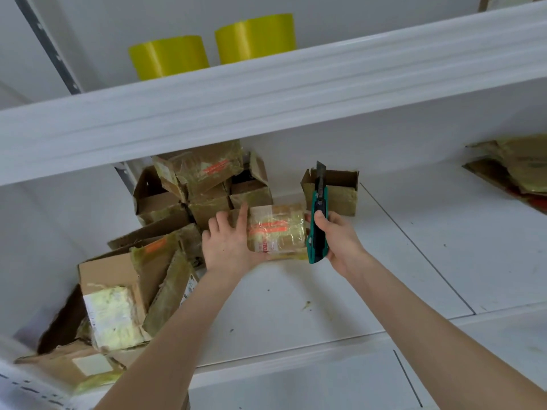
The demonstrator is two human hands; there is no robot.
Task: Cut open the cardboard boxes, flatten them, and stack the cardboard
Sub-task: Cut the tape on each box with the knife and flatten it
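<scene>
Taped box held at frame centre, on the shelf.
Left hand (228, 247) lay on the taped box (276, 230), fingers straight; right hand (337, 238) gripped a green utility knife (318, 220), blade up, just beside it.

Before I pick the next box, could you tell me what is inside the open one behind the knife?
Inside the open box only bare brown inner walls show; its front wall and the utility knife hide the floor and any contents.
</scene>
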